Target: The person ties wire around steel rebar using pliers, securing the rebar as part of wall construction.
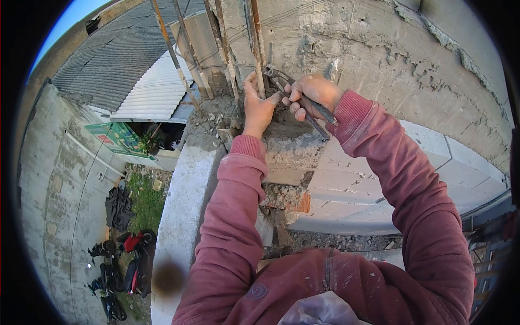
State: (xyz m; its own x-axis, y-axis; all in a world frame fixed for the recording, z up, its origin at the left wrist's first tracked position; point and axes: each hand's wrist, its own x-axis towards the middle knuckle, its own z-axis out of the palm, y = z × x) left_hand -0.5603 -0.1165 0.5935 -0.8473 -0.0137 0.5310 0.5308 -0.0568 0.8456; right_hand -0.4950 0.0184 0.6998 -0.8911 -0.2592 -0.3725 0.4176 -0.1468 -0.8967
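Note:
My right hand point(315, 93) is closed around the handles of a pair of dark metal pincers point(313, 111). The jaws point up and left, close beside an upright steel rebar point(253, 38). At the foot of that rebar is my left hand point(258, 108), its thumb and fingers closed around the bar, with some fingertips hidden behind it. Several more rusty rebars point(218, 40) stand to the left, rising from rough mortar point(214, 111). Any tie wire at the pincers' jaws is too small to make out.
A rough concrete wall point(357, 40) rises ahead and to the right. Below my arms are white blocks point(352, 189) and a broken orange brick point(298, 201). A pale ledge point(181, 216) runs along the left, with motorcycles point(122, 265) far below beyond it. Corrugated roofing point(119, 54) lies further off.

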